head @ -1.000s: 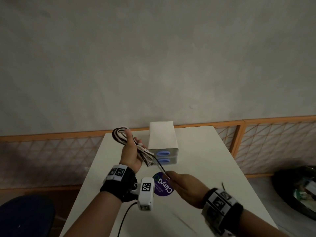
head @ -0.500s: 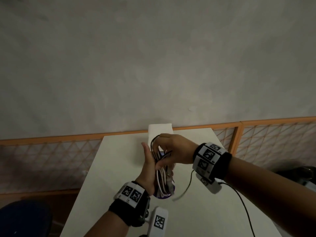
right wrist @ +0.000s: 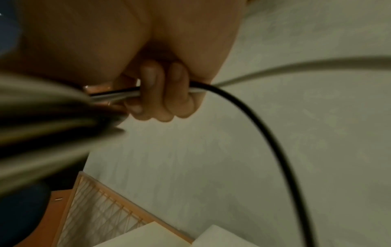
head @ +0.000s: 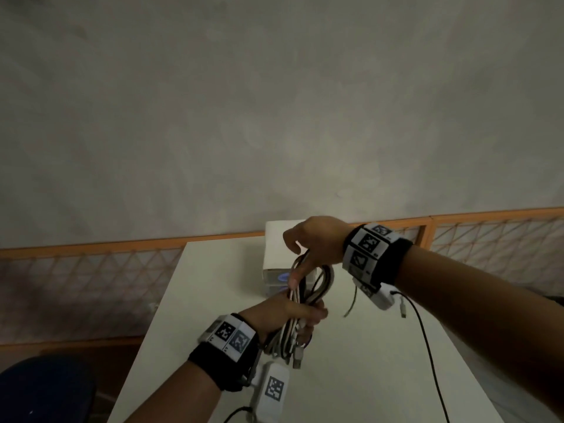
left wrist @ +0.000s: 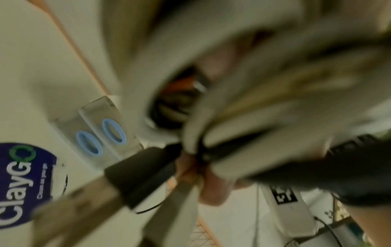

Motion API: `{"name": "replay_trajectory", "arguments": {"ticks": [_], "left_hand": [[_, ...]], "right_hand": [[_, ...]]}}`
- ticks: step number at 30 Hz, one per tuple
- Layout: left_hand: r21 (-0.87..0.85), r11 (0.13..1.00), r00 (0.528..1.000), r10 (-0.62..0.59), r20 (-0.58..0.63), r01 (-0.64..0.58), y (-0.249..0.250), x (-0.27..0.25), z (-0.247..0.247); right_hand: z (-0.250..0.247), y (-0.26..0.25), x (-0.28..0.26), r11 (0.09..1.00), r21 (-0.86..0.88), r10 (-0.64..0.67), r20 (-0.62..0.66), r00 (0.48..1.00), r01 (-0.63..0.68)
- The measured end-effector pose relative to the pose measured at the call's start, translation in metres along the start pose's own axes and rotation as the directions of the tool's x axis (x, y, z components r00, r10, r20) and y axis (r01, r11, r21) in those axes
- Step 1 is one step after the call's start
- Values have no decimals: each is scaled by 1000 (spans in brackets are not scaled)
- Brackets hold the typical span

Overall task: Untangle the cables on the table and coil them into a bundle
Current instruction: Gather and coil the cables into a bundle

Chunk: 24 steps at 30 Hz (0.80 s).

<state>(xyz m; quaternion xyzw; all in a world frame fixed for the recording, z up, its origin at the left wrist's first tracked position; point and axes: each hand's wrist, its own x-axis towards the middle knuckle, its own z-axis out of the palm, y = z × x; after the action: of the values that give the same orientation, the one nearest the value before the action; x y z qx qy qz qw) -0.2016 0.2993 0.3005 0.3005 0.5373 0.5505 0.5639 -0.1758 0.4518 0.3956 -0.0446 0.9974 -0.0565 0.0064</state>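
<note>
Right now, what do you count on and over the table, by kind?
Hands: 2, left hand and right hand, both holding the bundle
Cable bundle: 1, strands too overlapped to count
Stacked boxes with a blue oval: 2
Round sticker: 1
Total: 6

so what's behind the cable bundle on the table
A white box with two blue ovals on its front stands behind the cable bundle, which the left hand grips. The bundle and the right hand cover part of its front.

Smooth plastic-sheathed cables [head: 308,303], matt white table [head: 351,377], rough plaster wall [head: 274,117].
</note>
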Motion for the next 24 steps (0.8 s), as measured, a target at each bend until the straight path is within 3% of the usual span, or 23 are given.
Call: {"name": "replay_trajectory", "arguments": {"ticks": [3,6,9,12,14,18,20,23,24], "left_hand": [[213,977,1000,3,17,-6,-3,-1,3],[61,990,988,120,97,-126,0,-4,1],[-179,952,968,252,8,-247,13,-4,-9],[-238,919,947,284,-152,-314,21,-1,-26],[-220,936,953,234,-192,-274,20,-2,-37],[-122,981,983,135,-127,-151,5,-9,-39],[-152,977,982,129,-139,-150,1,-7,-34],[-235,949,956,150,-254,-211,3,1,-26],[-283,929,939,147,-310,-239,6,4,-24]], "right_hand": [[-1,11,5,998,64,21,-88,996,-15],[19,20,5,955,260,163,-53,985,-144],[53,13,-9,696,681,335,-28,942,-228],[80,-7,-26,561,802,355,-7,935,-206],[84,-11,-29,566,809,351,-63,934,-159],[64,5,-29,603,787,416,-170,893,-131],[61,7,-31,599,791,421,-181,889,-122],[61,-6,-36,554,823,413,-137,900,-128],[65,-9,-36,606,785,382,-143,913,-130]]}}
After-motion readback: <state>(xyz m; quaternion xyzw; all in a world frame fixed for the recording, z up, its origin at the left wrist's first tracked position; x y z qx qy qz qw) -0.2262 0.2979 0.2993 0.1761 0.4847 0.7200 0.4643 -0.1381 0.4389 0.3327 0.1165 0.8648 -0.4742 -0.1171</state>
